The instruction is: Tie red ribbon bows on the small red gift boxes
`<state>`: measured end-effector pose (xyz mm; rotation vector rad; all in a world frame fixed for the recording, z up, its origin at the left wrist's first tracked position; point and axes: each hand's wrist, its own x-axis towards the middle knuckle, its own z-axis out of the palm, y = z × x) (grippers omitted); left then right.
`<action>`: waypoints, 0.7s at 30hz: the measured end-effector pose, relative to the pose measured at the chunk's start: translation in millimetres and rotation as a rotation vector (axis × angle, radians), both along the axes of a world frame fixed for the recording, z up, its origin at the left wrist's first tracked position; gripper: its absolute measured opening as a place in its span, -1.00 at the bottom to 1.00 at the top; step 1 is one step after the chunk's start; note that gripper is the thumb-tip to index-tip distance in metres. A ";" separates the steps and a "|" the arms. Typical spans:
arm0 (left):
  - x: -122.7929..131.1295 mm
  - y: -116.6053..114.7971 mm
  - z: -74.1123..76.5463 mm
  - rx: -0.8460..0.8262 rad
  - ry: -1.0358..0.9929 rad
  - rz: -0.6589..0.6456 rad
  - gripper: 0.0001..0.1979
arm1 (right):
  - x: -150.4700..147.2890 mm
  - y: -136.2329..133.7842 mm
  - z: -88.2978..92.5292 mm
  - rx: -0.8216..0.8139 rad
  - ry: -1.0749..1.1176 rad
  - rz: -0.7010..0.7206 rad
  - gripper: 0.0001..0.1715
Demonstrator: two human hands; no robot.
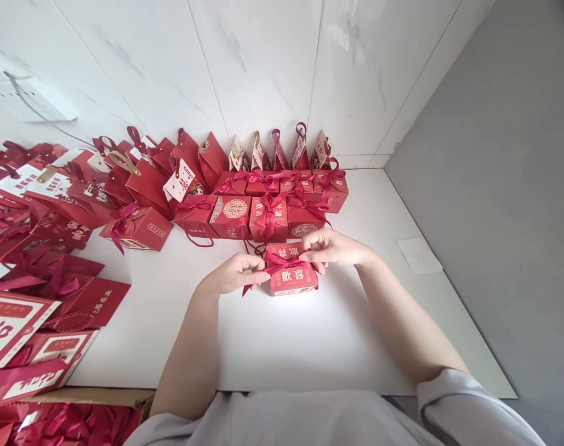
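A small red gift box (pixel 295 282) with gold-white characters sits on the white table in front of me. A dark red ribbon (pixel 286 262) is tied across its top in a bow. My left hand (pixel 235 272) is at the box's left side, thumb and fingertips pinching the ribbon there. On the right side my right hand (pixel 332 249) pinches the other part of the ribbon, its fingers curled over the box's edge. Just behind this box stands a row of red boxes, among them one with a bow (pixel 268 217).
Many red gift boxes and bags (pixel 145 186) crowd the left side and the back by the tiled wall (pixel 263 62). A cardboard carton (pixel 100 395) holding ribboned boxes stands at the lower left. A pale square (pixel 420 256) lies on the table (pixel 282 347) at right.
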<state>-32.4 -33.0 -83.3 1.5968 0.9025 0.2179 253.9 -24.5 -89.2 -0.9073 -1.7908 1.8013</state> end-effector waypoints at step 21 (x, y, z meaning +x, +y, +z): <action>-6.8 6.6 -4.6 -0.095 -0.003 -0.096 -0.66 | -4.2 -2.8 8.2 0.054 -0.080 -0.023 -0.43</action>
